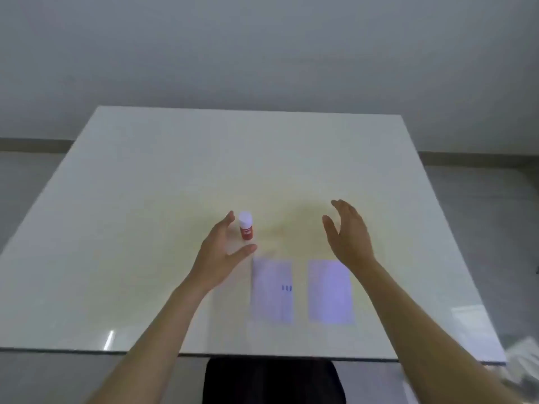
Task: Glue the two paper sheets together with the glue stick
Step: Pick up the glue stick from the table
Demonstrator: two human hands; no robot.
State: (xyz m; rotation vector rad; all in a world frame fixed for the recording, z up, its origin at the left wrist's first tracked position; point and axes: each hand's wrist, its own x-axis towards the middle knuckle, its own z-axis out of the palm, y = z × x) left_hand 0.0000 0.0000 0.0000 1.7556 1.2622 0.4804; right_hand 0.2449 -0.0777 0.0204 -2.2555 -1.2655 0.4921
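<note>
A small glue stick (245, 225) with a red body and white cap stands upright on the white table (145, 199). My left hand (219, 252) hovers just left of it, fingers and thumb spread around it without touching. Two pale paper sheets lie side by side near the table's front edge: the left sheet (271, 290) carries small blue marks, the right sheet (331, 291) is blank. My right hand (348, 233) is open above the table, just beyond the right sheet's far corner, holding nothing.
The table's front edge (262, 355) runs just above my dark-clothed lap. A grey wall stands behind the table's far edge. Something white and blurred lies off the table at the lower right (522, 360).
</note>
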